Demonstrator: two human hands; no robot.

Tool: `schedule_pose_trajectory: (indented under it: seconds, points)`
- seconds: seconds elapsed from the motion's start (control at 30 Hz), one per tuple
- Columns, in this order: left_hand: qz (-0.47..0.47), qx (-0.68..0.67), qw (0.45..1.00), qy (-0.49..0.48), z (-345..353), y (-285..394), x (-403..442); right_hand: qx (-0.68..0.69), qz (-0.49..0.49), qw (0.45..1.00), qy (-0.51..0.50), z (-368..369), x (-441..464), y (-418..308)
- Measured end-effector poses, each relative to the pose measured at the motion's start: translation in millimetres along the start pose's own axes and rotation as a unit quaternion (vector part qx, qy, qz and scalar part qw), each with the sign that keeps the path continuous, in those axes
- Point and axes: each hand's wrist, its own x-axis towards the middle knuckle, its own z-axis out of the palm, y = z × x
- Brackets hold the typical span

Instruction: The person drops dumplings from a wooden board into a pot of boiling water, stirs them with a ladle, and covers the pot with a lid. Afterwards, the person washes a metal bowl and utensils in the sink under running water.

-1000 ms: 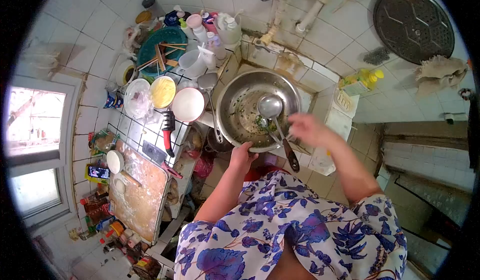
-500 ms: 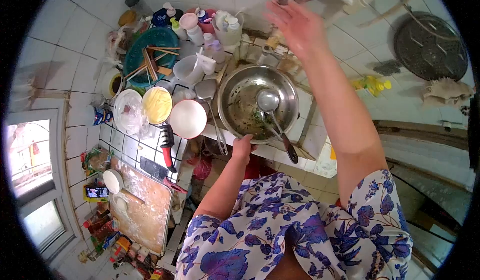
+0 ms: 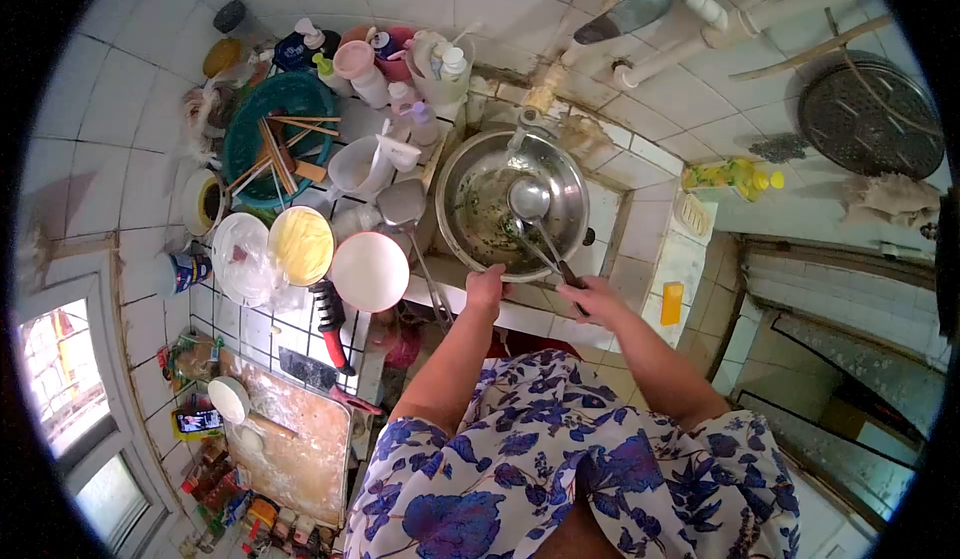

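Observation:
A large steel basin (image 3: 462,229) sits in the sink under the tap (image 3: 532,119), with bits of green in its bottom. My left hand (image 3: 485,289) is closed on the basin's near rim. A steel ladle (image 3: 529,200) rests its bowl inside the basin, and its dark handle runs over the near right rim. Around that handle my right hand (image 3: 597,301) is closed. Something thin and metallic lies beside the ladle in the basin; what it is I cannot make out.
Left of the basin are a spatula (image 3: 402,203), a white bowl (image 3: 370,272), a yellow-filled bowl (image 3: 301,246) and a green basin (image 3: 285,89) with chopsticks. A floured board (image 3: 300,459) lies lower left. An orange block (image 3: 671,303) sits on the right ledge.
My right hand has come down from the upper wall near the tap and taken hold of the ladle handle. The basin now stands under the tap. My left hand keeps its grip on the rim.

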Motion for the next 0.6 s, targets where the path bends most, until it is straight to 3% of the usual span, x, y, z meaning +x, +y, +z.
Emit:
schedule_pose_trajectory:
  seconds: [0.1,0.13,0.17,0.2,0.23,0.43,0.47,0.53,0.6]
  points:
    - [0.0,-0.011,1.0,-0.009,0,0,14,0.108,0.022,0.992,-0.063,16,28,10]
    - [-0.002,-0.017,1.0,-0.008,0,0,19,0.106,-0.004,0.994,-0.035,16,34,6]
    - [-0.018,-0.026,0.999,0.001,1,3,25,-0.042,-0.091,0.994,0.045,14,39,4]
    - [-0.035,-0.035,0.999,0.01,3,7,31,-0.189,-0.175,0.958,0.124,11,44,4]
    - [-0.052,-0.044,0.997,0.019,2,9,37,-0.33,-0.252,0.888,0.197,12,34,-14]
    - [-0.055,-0.038,0.997,-0.026,-17,-9,70,-0.451,-0.369,0.756,0.3,11,15,-74]
    - [-0.069,-0.039,0.997,0.001,-15,-6,67,-0.46,-0.399,0.73,0.311,10,14,-83]
    - [-0.094,-0.044,0.993,0.057,-5,12,46,-0.48,-0.405,0.714,0.31,5,10,-97]
    - [-0.055,-0.047,0.996,0.051,-8,4,54,-0.484,-0.414,0.706,0.311,1,10,-97]
